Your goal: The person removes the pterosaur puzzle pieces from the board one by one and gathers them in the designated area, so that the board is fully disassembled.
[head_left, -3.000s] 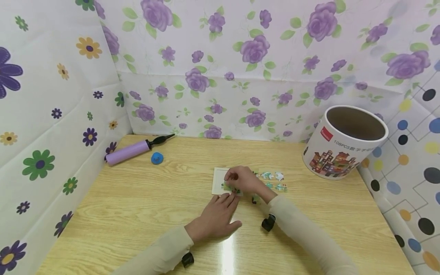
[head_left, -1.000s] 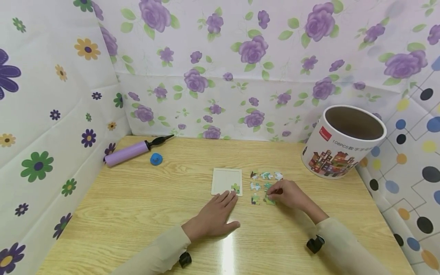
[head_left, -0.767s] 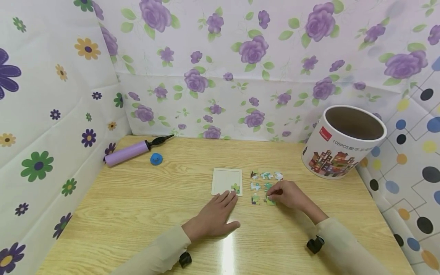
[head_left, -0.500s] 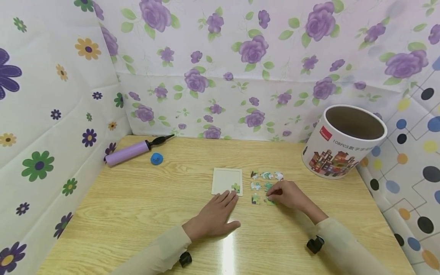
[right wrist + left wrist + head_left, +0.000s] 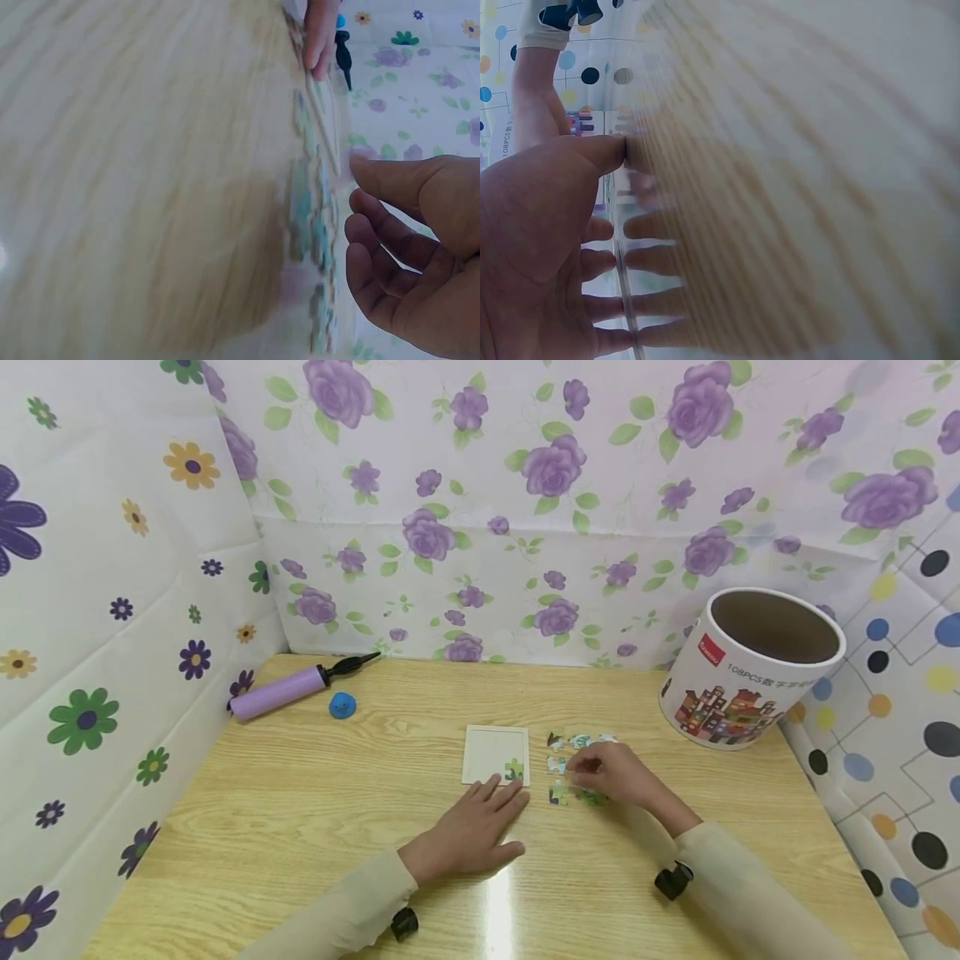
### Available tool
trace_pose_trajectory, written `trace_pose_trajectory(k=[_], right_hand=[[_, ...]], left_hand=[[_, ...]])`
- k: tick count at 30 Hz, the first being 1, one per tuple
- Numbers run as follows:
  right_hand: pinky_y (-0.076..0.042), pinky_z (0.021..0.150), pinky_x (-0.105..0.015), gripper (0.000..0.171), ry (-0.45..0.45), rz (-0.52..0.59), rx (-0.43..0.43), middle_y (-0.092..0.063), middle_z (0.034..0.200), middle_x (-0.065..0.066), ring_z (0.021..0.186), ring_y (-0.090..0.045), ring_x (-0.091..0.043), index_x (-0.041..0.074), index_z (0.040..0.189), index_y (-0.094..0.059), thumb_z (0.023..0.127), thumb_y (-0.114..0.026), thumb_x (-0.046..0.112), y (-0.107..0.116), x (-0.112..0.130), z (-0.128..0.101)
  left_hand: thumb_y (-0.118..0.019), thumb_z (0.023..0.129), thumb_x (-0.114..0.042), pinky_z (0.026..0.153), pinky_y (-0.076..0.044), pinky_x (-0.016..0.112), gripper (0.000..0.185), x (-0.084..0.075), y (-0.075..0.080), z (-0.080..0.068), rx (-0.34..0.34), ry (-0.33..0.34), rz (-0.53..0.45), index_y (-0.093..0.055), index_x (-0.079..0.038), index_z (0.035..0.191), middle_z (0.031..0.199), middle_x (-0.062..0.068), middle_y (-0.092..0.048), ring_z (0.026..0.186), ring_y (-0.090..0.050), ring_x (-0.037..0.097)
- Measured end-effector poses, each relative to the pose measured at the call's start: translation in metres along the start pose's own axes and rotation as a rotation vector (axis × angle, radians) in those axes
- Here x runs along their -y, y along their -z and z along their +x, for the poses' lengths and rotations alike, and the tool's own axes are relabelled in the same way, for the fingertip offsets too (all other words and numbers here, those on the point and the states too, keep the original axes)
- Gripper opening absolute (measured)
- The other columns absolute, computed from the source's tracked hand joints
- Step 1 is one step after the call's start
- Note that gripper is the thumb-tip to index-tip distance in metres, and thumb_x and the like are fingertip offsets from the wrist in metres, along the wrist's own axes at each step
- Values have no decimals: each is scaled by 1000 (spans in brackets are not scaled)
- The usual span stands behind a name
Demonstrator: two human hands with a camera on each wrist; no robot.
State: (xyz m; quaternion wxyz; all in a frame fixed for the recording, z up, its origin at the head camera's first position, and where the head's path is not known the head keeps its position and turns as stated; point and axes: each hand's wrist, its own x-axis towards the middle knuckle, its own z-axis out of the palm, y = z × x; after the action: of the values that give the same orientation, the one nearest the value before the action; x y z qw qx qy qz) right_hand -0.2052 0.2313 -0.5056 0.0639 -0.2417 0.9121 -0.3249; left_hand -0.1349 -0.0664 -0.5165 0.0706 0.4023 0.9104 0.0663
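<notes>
A square puzzle tray [image 5: 483, 747] lies mid-table, with a green jigsaw piece [image 5: 513, 768] in its near right corner. My left hand [image 5: 471, 835] lies flat, its straight fingers touching the tray's near edge. Just right of the tray, loose jigsaw pieces [image 5: 557, 765] are spread in rows. My right hand [image 5: 618, 777] hovers over them, fingers loosely bent, covering part of the middle row. In the right wrist view, a gap shows between thumb and forefinger of the right hand [image 5: 427, 255], with nothing visible in it. Below it a green piece [image 5: 592, 796] lies on the table.
A large white tub [image 5: 738, 681] with printed blocks stands at the back right. At the back left lie a purple pump [image 5: 277, 692] with a black nozzle and a small blue toy [image 5: 342, 705]. Flowered sheets [image 5: 495, 577] hang behind the table [image 5: 337, 802].
My right hand went from the tray to the loose pieces, leaving a green piece in the tray's corner. It has just lifted off the near right piece and shifted left and away. The left hand stays put.
</notes>
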Motion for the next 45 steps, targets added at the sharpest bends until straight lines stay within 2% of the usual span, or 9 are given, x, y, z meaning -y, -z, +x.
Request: trace_pose_trajectory(k=[7, 14, 22, 31, 45], right_hand=[[-54, 74, -28, 13, 54, 9, 24, -69, 87, 10, 81, -64, -7, 11, 105, -79, 93, -77, 16, -10, 18, 20], [-56, 76, -32, 16, -2, 54, 56, -71, 92, 8, 85, -65, -9, 12, 110, -78, 96, -74, 19, -24, 32, 43], [-56, 78, -33, 20, -32, 27, 76, -73, 97, 5, 86, -65, -9, 13, 114, -78, 97, -73, 20, -34, 37, 64], [-55, 77, -32, 18, -40, 0, 106, -75, 105, 2, 86, -64, -7, 14, 110, -80, 94, -76, 21, -38, 41, 73], [-54, 74, -31, 16, -13, -23, 117, -73, 99, 3, 84, -63, -7, 13, 106, -82, 92, -78, 18, -39, 42, 74]], left_hand=[[-38, 106, -56, 121, -27, 55, 72, 0, -2, 1, 8, -3, 30, -29, -12, 163, 169, 8, -23, 153, -22, 41], [-36, 107, -57, 121, -27, 54, 72, 0, -1, 1, 11, -6, 53, -30, -11, 162, 169, 7, -23, 154, -22, 40], [-38, 107, -56, 121, -27, 55, 72, -1, 1, 0, 15, -10, 45, -30, -11, 162, 169, 7, -23, 154, -22, 40], [-38, 106, -58, 122, -27, 53, 73, -1, 0, 0, 27, 6, 60, -29, -13, 163, 169, 5, -23, 154, -21, 38], [-38, 106, -58, 120, -29, 54, 73, 0, 0, 1, 14, 5, 75, -31, -12, 162, 168, 6, -25, 154, -24, 38]])
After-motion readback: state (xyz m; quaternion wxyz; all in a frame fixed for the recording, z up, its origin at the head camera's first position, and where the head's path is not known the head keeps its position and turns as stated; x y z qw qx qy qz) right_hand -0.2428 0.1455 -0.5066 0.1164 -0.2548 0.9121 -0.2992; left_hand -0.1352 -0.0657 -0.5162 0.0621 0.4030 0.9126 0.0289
